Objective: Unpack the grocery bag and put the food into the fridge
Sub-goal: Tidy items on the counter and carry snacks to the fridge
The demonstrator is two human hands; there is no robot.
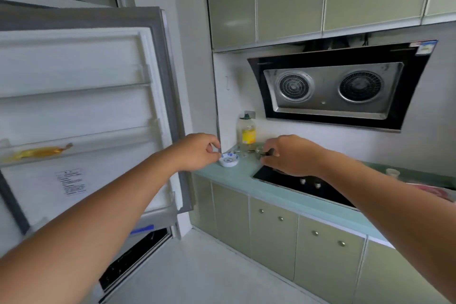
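The fridge door (81, 96) stands open on the left, and a yellow packet (39, 152) lies on one of its shelves. My left hand (197, 152) reaches to the counter's near corner, its curled fingertips pinching the left rim of a small blue-and-white bowl (229, 159). My right hand (291, 155) hovers palm-down over the counter by the stove's back corner. Its fingers are closed around a small dark object (267, 153) that is mostly hidden. A pinkish-red bag-like thing (434, 191) shows at the right edge, partly behind my forearm.
An oil bottle (248, 134) stands against the wall behind the bowl. The black glass cooktop (303, 184) is set into the pale green counter (234, 177), with the range hood (330, 86) above. A small white cup (392, 173) sits farther right. Cabinets line the wall below.
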